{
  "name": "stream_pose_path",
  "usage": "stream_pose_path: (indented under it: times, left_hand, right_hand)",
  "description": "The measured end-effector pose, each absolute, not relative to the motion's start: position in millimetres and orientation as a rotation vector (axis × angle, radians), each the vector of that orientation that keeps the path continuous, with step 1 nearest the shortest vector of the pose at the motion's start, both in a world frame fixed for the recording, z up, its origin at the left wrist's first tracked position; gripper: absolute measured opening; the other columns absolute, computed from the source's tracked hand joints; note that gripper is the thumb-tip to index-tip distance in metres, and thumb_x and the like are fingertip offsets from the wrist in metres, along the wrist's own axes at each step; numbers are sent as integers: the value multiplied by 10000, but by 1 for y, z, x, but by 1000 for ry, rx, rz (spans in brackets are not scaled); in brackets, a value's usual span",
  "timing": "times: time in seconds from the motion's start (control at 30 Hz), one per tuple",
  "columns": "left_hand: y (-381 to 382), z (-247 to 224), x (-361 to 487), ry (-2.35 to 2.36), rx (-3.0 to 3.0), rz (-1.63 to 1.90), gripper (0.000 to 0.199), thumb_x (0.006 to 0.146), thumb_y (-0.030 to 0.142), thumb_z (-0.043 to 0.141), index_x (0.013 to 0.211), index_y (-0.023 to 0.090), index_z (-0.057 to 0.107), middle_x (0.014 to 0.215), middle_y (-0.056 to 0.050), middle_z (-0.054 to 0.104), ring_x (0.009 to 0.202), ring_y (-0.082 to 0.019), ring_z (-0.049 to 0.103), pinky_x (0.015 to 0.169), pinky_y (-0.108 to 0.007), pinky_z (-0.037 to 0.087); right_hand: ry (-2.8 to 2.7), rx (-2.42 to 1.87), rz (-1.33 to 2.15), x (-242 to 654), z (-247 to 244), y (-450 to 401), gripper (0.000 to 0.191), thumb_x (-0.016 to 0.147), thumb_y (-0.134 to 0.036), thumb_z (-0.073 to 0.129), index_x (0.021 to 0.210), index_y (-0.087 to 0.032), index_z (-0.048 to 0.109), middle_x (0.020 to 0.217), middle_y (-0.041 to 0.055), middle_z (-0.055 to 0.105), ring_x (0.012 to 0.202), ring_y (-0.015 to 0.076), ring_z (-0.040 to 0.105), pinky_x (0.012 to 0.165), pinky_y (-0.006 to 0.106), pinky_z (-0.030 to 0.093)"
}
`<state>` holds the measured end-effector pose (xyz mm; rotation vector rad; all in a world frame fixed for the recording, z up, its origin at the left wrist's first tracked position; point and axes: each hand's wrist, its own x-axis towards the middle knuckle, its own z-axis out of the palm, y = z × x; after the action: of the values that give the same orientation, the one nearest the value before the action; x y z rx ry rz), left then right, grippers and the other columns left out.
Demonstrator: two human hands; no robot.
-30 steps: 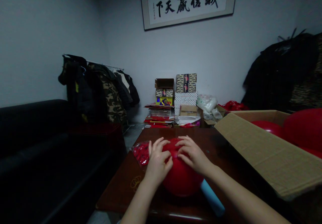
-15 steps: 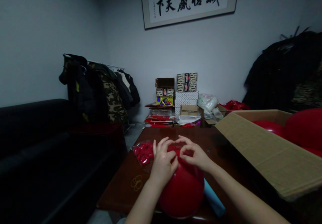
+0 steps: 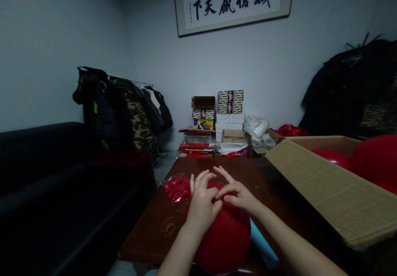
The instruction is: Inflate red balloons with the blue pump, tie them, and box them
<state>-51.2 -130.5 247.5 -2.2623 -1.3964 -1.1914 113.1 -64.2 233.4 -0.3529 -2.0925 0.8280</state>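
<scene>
A large red balloon [image 3: 225, 243] rests at the table's near edge, between my forearms. My left hand [image 3: 203, 199] is at the balloon's top, thumb and index finger pinched together on its neck, the other fingers raised. My right hand [image 3: 237, 193] meets it there from the right, thumb and index finger close to the pinch; what lies between these fingertips is too small to make out. Behind my left hand lies a clear bag of red items [image 3: 177, 188]. Yellowish rubber bands [image 3: 168, 227] lie on the wood, and a light blue cylinder [image 3: 263, 245] sits right of the balloon.
The brown table [image 3: 145, 236] stretches forward. At the right stands an open cardboard box [image 3: 335, 185] with red balloons [image 3: 376, 156]. Stacked boxes [image 3: 230, 121] stand by the far wall. A black sofa [image 3: 43, 185] and a coat rack with clothes [image 3: 136, 115] are at the left.
My right hand has moved left, its thumb and index finger now against my left fingertips. The balloon has shifted slightly down and left.
</scene>
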Motion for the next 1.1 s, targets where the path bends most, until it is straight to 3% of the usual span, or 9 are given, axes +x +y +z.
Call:
stream_pose_path:
  times: [0.2, 0.43, 0.53, 0.67, 0.83, 0.93, 1.1]
  left_hand:
    - [-128, 244, -58, -1445, -2282, -1336, 134, 664, 105, 566, 693, 210, 643, 1130, -59, 539, 1173, -271, 401, 1031, -591, 196]
    - [-127, 247, -61, -1430, -2294, -1394, 156, 667, 96, 569, 730, 214, 649, 1109, -61, 551, 1152, -258, 422, 1017, -541, 279]
    - [-127, 245, -59, -1452, -2312, -1347, 122, 678, 107, 575, 664, 211, 636, 1115, -56, 547, 1155, -251, 420, 1016, -531, 286]
    - [-125, 238, -58, -1453, -2338, -1342, 120, 673, 107, 589, 663, 215, 642, 1119, -52, 542, 1149, -246, 421, 1017, -527, 285]
    - [-119, 235, -67, -1506, -2281, -1380, 113, 709, 126, 578, 674, 209, 645, 1103, -59, 544, 1134, -246, 428, 994, -521, 311]
    - [-117, 238, -72, -1479, -2277, -1404, 119, 748, 150, 555, 708, 208, 651, 1112, -64, 545, 1120, -238, 442, 971, -488, 354]
    - [-116, 241, -70, -1449, -2195, -1450, 141, 774, 159, 538, 765, 208, 670, 1118, -68, 554, 1143, -240, 430, 980, -481, 361]
  right_hand:
    - [-1829, -460, 663, 92, 220, -82, 157, 811, -308, 550, 889, -303, 687, 1355, 16, 418, 1242, 224, 383, 1044, 424, 280]
    - [-1816, -486, 262, 85, 214, -87, 256, 818, -241, 541, 1019, -369, 633, 1173, 4, 563, 1126, 201, 490, 1082, 530, 161]
    - [-1707, -548, 277, 83, 215, -81, 241, 814, -246, 560, 1021, -347, 631, 1101, 12, 600, 1071, 188, 527, 1079, 511, 183]
    - [-1745, -526, 503, 80, 217, -72, 101, 801, -256, 585, 852, -295, 662, 900, -6, 660, 1046, 187, 547, 1084, 484, 168]
    - [-1806, -503, 669, 90, 218, -64, 234, 878, -341, 450, 841, -249, 662, 1086, 40, 614, 1203, 213, 430, 1007, 428, 331]
    - [-1895, -468, 715, 98, 219, -63, 210, 848, -362, 500, 839, -252, 677, 1155, 42, 577, 1246, 226, 377, 1030, 432, 297]
    - [-1966, -422, 635, 95, 212, -68, 294, 859, -303, 465, 1129, -323, 581, 1312, 29, 468, 1292, 215, 301, 1058, 475, 232]
